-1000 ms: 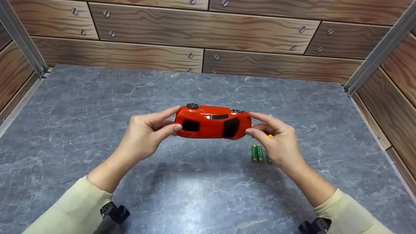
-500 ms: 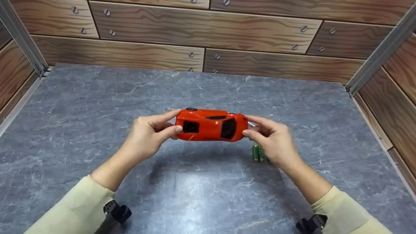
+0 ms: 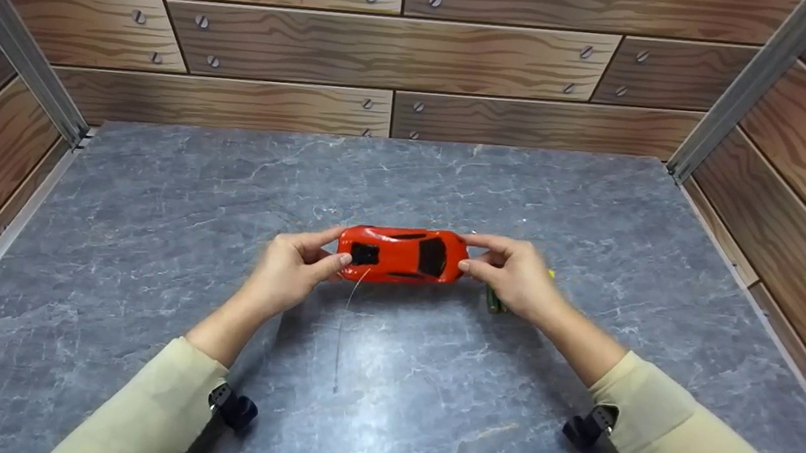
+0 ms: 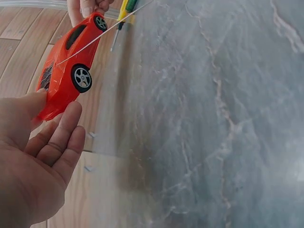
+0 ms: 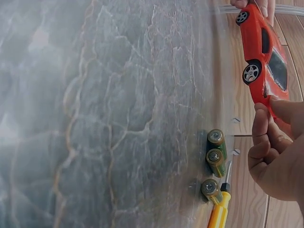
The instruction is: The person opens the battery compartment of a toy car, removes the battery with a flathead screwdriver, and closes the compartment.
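Observation:
A red toy car (image 3: 400, 255) with dark windows is held roof up above the grey table, both hands pinching its ends. My left hand (image 3: 289, 271) grips the rear end, thumb on top beside the black engine cover. At the front end my right hand (image 3: 519, 277) pinches the bumper between thumb and fingers. From the car's rear a thin antenna wire (image 3: 340, 345) reaches toward me. Green batteries (image 3: 493, 300) stand partly hidden by the right hand. Three of these batteries (image 5: 214, 156) show in the right wrist view, close to a yellow-handled screwdriver (image 5: 219, 211).
The marbled grey tabletop (image 3: 195, 186) is enclosed by wood-patterned walls (image 3: 389, 54) at the back and sides. Metal corner posts (image 3: 743, 88) rise at both back corners. Small bright specks (image 3: 331, 211) lie behind the car.
Both hands have brought the car lower and nearer to me, turning it from tilted to level. The right hand has shifted left. The antenna wire now shows plainly.

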The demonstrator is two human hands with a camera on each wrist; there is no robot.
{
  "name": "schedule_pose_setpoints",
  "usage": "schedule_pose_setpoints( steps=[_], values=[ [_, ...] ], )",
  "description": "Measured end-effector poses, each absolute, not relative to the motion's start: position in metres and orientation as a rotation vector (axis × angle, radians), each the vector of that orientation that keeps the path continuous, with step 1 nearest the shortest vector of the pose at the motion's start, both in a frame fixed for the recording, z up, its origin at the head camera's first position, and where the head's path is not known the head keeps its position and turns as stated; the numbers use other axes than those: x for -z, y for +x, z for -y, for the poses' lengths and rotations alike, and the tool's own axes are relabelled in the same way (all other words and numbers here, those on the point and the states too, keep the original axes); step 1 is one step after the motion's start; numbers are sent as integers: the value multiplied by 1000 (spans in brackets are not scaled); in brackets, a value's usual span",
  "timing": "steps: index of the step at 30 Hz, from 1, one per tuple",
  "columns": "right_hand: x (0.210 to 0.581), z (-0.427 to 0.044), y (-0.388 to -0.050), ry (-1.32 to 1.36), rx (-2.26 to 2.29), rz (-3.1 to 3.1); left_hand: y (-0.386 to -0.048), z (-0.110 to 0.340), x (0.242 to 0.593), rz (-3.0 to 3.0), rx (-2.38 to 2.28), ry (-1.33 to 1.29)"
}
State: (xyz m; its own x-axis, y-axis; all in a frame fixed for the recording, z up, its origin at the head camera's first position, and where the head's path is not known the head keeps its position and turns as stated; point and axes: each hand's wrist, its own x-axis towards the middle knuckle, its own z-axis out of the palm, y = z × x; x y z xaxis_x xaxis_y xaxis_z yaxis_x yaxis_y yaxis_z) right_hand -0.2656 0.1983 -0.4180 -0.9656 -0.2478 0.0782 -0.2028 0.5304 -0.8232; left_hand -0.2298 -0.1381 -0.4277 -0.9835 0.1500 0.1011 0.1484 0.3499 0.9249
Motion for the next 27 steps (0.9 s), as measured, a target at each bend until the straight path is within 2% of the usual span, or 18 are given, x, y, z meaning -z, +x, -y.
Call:
schedule_pose_setpoints(
  steps=[27],
  values=[
    [428, -194, -267, -357, 1375, -2622, -232, 139, 441, -2518, -1726, 113]
  ],
)
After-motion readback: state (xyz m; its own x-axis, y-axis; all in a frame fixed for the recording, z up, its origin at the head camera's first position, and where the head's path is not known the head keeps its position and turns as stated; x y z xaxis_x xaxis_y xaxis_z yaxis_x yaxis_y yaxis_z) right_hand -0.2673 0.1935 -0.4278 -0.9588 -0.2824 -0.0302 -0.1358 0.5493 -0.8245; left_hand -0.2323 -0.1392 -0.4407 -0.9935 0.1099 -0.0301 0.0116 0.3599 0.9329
